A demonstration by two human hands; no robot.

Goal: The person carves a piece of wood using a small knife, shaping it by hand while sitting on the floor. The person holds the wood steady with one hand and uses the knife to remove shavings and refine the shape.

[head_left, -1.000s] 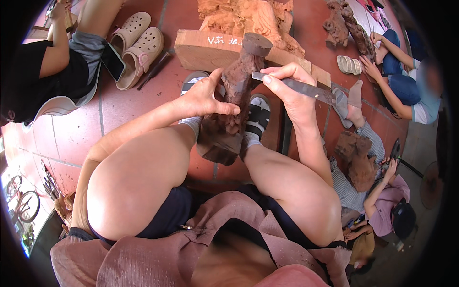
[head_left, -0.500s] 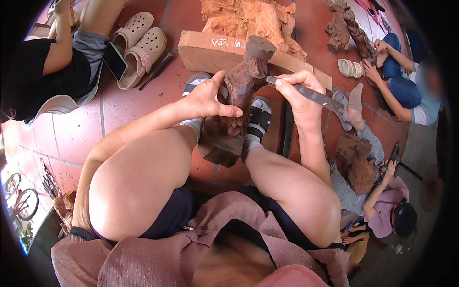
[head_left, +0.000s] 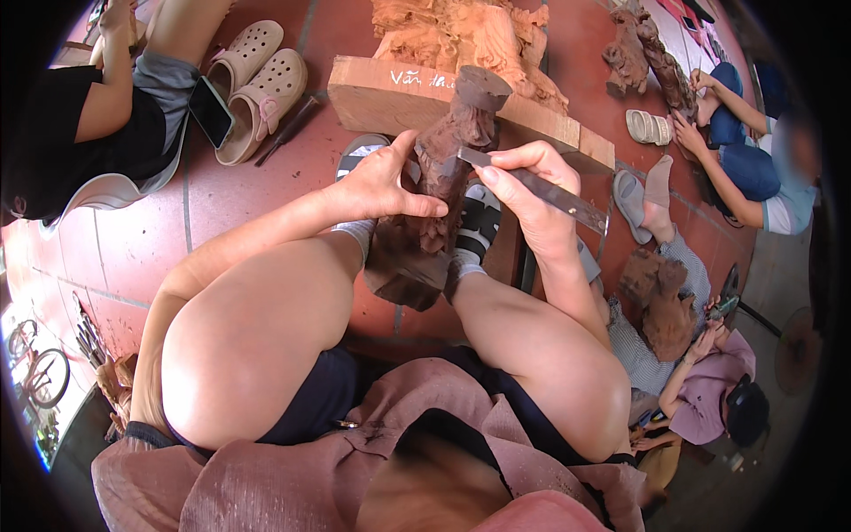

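Observation:
A dark brown carved wooden figure (head_left: pixel 443 168) leans between my shins, its blocky base toward me and its round top away. My left hand (head_left: pixel 386 186) is wrapped round its left side, the thumb lying across the front. In my right hand (head_left: pixel 542 191) is a flat metal scraper blade (head_left: pixel 554 192), pinched between thumb and fingers. Its tip is beside the upper right of the figure; whether it touches the wood I cannot tell.
Just beyond stands a large orange-brown carving (head_left: pixel 461 40) on a thick wooden block (head_left: pixel 390 93). Left are beige clogs (head_left: pixel 266 97), a phone (head_left: pixel 211 113) and a dark-handled tool (head_left: pixel 286 131) on the tiled floor. People sit at left and right; more dark carvings (head_left: pixel 660 301) are at right.
My right hand has moved the scraper leftward and slightly down, so its tip now lies over the figure's right edge. My left hand keeps its hold in nearly the same place.

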